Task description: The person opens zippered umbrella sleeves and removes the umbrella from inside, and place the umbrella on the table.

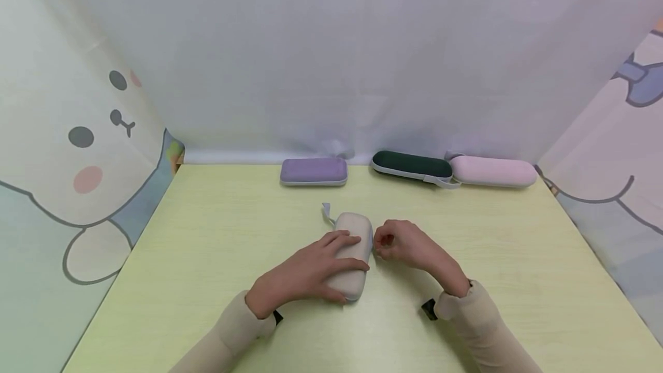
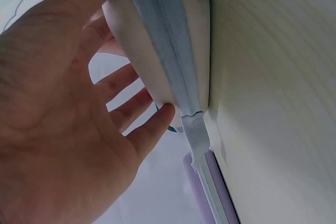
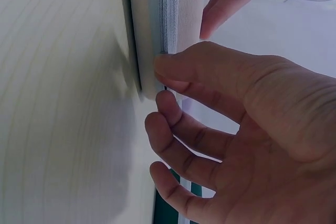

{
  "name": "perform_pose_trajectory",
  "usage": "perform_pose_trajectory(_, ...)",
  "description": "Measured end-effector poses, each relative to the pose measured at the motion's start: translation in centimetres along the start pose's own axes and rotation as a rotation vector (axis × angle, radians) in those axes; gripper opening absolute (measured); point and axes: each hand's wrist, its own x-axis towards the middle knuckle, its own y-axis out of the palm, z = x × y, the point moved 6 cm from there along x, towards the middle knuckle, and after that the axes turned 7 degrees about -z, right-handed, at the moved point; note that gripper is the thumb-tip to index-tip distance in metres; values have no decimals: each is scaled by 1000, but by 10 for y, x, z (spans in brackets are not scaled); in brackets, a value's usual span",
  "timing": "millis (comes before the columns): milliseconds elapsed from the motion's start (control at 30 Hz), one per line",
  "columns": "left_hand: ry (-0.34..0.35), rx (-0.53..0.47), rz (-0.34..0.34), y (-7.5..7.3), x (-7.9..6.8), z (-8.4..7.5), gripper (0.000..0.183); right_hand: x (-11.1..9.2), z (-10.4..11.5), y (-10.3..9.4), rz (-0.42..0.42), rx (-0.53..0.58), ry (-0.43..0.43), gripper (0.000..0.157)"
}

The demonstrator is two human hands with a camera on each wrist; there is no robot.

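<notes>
A beige zippered case [image 1: 357, 251] lies lengthwise on the table, a pale grey strap [image 1: 327, 212] sticking out from its far end. My left hand [image 1: 311, 272] holds it from the left, fingers spread over the top and thumb at the near end. In the left wrist view, the grey zipper band [image 2: 170, 43] runs along the case's side toward the strap. At the right side, my right hand [image 1: 406, 243] pinches the zipper pull between thumb and index finger; the pull is mostly hidden by the fingertips [image 3: 167, 68]. The other right fingers are curled beside the case.
Along the table's back edge lie a purple case [image 1: 313, 171], a dark green case [image 1: 411, 164] with a grey strap, and a pink case [image 1: 493, 171] touching the green one's end. A white curtain [image 1: 331, 62] hangs behind the table [image 1: 207, 229].
</notes>
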Motion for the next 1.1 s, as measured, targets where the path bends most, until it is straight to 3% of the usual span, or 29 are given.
perform_pose_trajectory(467, 7, 0, -7, 0, 0, 0, 58, -2, 3, 3, 54, 64, -17, 7)
perform_pose_trajectory(800, 13, -1, -17, 0, 0, 0, 58, -3, 8, 4, 59, 44, -46, 16)
perform_pose_trajectory(1100, -15, -22, 13, 2, 0, 1, 56, -5, 13, 6, 86, 37, -77, 18)
